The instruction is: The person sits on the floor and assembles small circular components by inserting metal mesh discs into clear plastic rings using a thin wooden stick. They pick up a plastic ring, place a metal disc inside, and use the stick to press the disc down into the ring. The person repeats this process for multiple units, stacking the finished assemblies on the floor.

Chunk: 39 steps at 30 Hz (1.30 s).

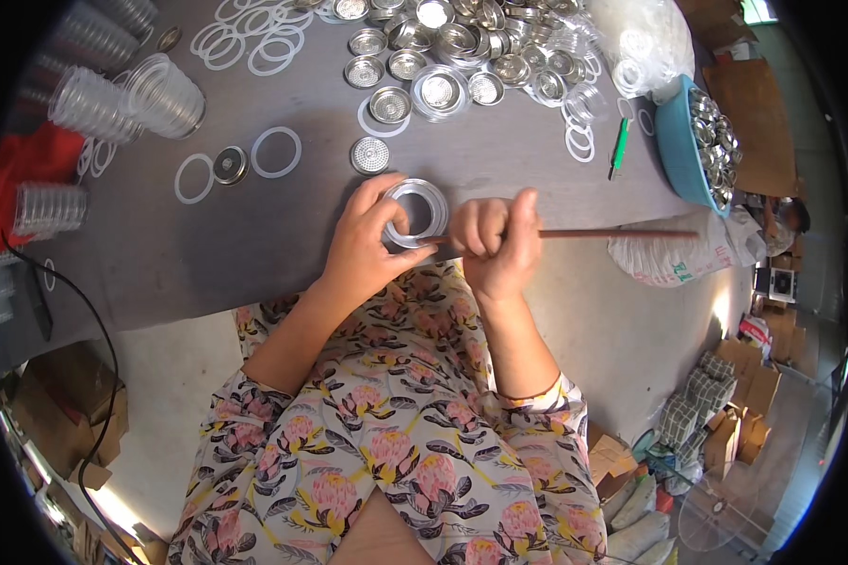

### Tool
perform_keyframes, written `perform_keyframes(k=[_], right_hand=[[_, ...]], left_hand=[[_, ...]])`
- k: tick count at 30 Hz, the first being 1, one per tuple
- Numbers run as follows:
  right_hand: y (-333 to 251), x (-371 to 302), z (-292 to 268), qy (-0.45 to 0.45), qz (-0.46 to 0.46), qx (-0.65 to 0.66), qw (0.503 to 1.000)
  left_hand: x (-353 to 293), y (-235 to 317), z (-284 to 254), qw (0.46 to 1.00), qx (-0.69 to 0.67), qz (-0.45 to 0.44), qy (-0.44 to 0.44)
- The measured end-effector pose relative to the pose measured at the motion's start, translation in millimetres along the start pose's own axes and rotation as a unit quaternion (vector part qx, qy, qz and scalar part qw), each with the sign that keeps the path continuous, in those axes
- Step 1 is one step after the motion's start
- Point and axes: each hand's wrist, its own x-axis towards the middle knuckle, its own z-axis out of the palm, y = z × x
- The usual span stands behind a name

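Observation:
My left hand (360, 235) grips a round transparent plastic piece with a ringed rim (437, 209) near the table's front edge, thumb and fingers curved about its side. In my closed right hand (501, 243) is a thin brown stick (612, 234), thumb raised. The stick's left end meets the lower right of the rim; its other end points right. Just beyond my left hand lies a perforated metal disc (369, 155). Farther left, a round metal cap (231, 165) sits between two flat white rings, one on its left (194, 178) and one on its right (277, 152).
Metal strainer caps (407, 64) are heaped at the back of the grey table (283, 231). Stacked transparent cups (165, 94) stand at the left. To the right are a green-handled knife (619, 149) and a blue basin (675, 141) of metal parts. A black cable (99, 320) hangs at left.

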Motion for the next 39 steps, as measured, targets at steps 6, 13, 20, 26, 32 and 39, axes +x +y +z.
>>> perform_keyframes(k=[6,13,20,26,32,39], right_hand=[[28,20,7,0.026,0.015,0.125,0.992],[14,27,-1,-0.051,-0.115,-0.084,0.989],[4,-3,17,-0.046,-0.02,-0.075,0.996],[25,36,36,-0.025,0.003,-0.038,0.999],[13,39,17,0.023,-0.082,-0.1,0.991],[27,38,12,0.048,-0.102,-0.001,0.994]], left_hand=[[-1,1,2,0.999,-0.011,-0.041,0.006],[-4,0,5,0.996,-0.035,-0.076,0.008],[-2,2,5,0.999,-0.013,-0.046,0.017],[-3,0,4,0.998,-0.016,-0.058,0.024],[-2,0,3,0.998,-0.017,-0.062,0.025],[-1,2,3,0.999,0.001,-0.05,0.019]])
